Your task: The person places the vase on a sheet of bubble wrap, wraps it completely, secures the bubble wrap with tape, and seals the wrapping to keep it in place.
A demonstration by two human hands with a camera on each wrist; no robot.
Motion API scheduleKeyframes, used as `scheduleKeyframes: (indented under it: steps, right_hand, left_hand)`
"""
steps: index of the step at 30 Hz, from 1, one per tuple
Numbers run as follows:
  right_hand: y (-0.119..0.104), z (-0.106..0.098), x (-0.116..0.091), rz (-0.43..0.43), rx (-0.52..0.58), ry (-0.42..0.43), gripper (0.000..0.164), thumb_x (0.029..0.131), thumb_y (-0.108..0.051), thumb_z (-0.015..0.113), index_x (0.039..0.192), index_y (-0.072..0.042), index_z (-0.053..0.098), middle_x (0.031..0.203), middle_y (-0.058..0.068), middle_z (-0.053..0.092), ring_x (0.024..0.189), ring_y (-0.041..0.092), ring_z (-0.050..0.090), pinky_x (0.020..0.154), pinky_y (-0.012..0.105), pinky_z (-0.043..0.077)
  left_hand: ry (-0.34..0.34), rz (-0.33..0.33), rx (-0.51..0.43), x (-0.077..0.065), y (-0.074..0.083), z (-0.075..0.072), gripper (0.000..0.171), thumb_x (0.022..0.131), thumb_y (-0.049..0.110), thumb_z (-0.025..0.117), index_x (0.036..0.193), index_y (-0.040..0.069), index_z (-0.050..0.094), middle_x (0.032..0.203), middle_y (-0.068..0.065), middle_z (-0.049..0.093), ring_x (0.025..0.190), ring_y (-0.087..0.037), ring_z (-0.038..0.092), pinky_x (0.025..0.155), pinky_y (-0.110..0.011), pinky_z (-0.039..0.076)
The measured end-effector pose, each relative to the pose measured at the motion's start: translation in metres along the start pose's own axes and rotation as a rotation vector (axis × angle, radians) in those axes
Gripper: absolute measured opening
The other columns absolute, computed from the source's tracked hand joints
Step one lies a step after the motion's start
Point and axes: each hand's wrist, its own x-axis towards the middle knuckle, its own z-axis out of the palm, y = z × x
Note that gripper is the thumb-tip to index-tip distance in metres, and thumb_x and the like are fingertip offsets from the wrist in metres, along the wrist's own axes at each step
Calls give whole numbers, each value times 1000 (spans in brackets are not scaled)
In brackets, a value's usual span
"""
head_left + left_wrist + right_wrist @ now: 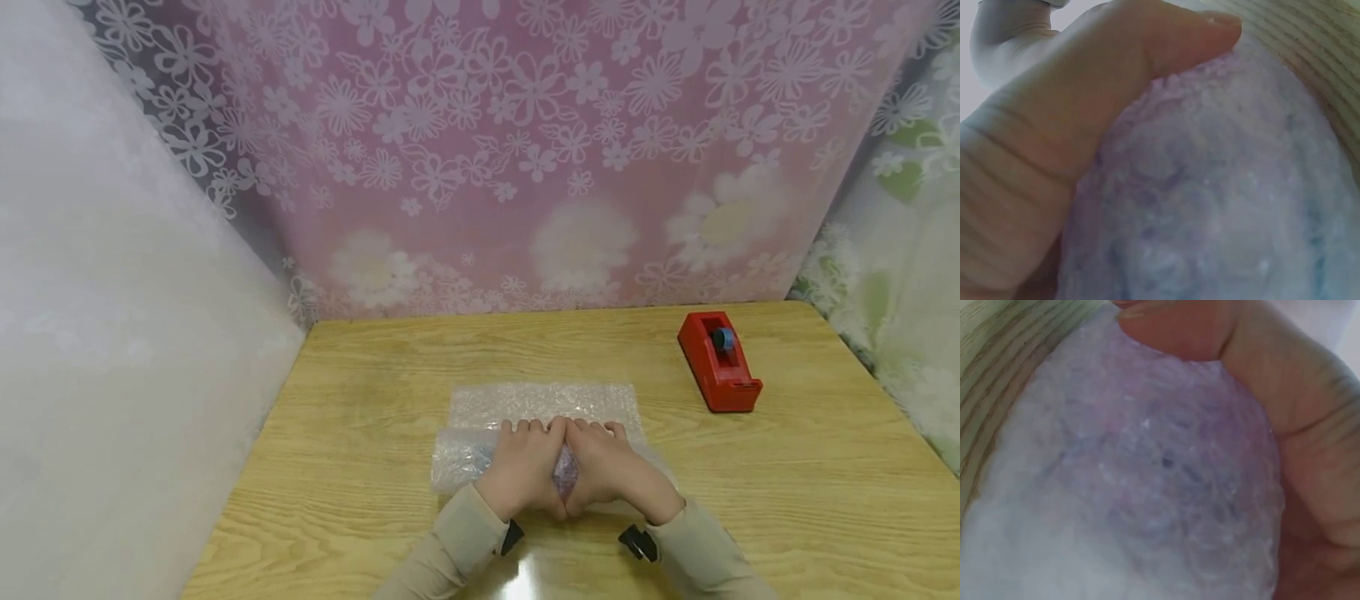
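Bubble wrap roll [455, 462] on desk [352, 417], left of red tape holder [718, 371] and nearer us. We hold it with left hand [523, 465] and right hand [602, 465], each grip curled round roll.

The head view looks forward and down across the worktop [360, 417]; each wrist view faces, very close, the bubble wrap [543, 404] all three share.
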Motion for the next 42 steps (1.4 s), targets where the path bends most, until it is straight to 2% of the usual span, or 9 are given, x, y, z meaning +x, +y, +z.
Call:
scheduleKeyframes:
  steps: [5, 11, 20, 28, 32, 36, 39, 42]
  right_hand:
    - [2, 0, 1, -11, 16, -14, 86, 43, -30, 92, 118, -9, 56, 102, 0, 59, 95, 26, 56, 95, 64, 31]
    - [2, -3, 0, -24, 38, -65, 82, 45, -29, 91, 116, -9, 55, 102, -1, 61, 94, 23, 59, 94, 64, 30]
    - [3, -8, -1, -73, 121, -154, 73, 46, -25, 91, 109, -15, 55, 95, -11, 62, 87, 11, 56, 82, 54, 33]
    - [9, -9, 6, -91, 149, -214, 75, 50, -26, 89, 116, -12, 55, 95, -11, 61, 85, 11, 55, 78, 48, 36]
    - [14, -11, 11, -97, 169, -255, 78, 51, -26, 86, 121, -10, 54, 95, -9, 61, 84, 13, 55, 79, 49, 40]
    - [18, -12, 17, -108, 207, -300, 75, 52, -24, 84, 120, -14, 55, 98, -10, 61, 87, 14, 55, 81, 52, 44]
    - [20, -12, 19, -142, 243, -321, 69, 52, -22, 84, 116, -16, 57, 97, -11, 60, 87, 13, 54, 80, 45, 47]
    - [22, -12, 23, -179, 267, -347, 73, 53, -20, 84, 120, -14, 56, 98, -10, 60, 87, 11, 55, 78, 34, 49]
  left_hand:
    - [-18, 0, -8, -1, 0, -2, 97, 44, 62, 91, 121, 20, 47, 94, -2, 63, 87, -19, 59, 76, -37, 42]
    - [-75, 8, -34, -3, 1, -5, 95, 46, 62, 90, 119, 19, 47, 94, -4, 64, 88, -22, 62, 82, -42, 46]
    - [-178, 12, -131, -2, -2, -7, 95, 50, 56, 92, 124, 17, 48, 102, -4, 67, 96, -26, 64, 97, -52, 43]
    - [-187, 42, -194, 3, -7, -6, 94, 50, 53, 92, 125, 14, 49, 101, -2, 68, 92, -23, 65, 95, -53, 45]
    - [-235, 40, -239, 9, -10, -6, 97, 52, 51, 91, 130, 12, 48, 100, -1, 68, 92, -19, 66, 97, -57, 44]
    - [-284, 28, -267, 13, -13, -8, 95, 53, 50, 91, 129, 13, 48, 97, 1, 67, 86, -14, 65, 95, -50, 47]
    - [-302, 14, -271, 13, -14, -9, 95, 53, 51, 91, 128, 12, 48, 97, 2, 66, 85, -12, 63, 91, -45, 49]
    - [-286, 3, -265, 12, -13, -9, 96, 53, 54, 90, 128, 12, 49, 102, 2, 65, 89, -14, 63, 92, -47, 48]
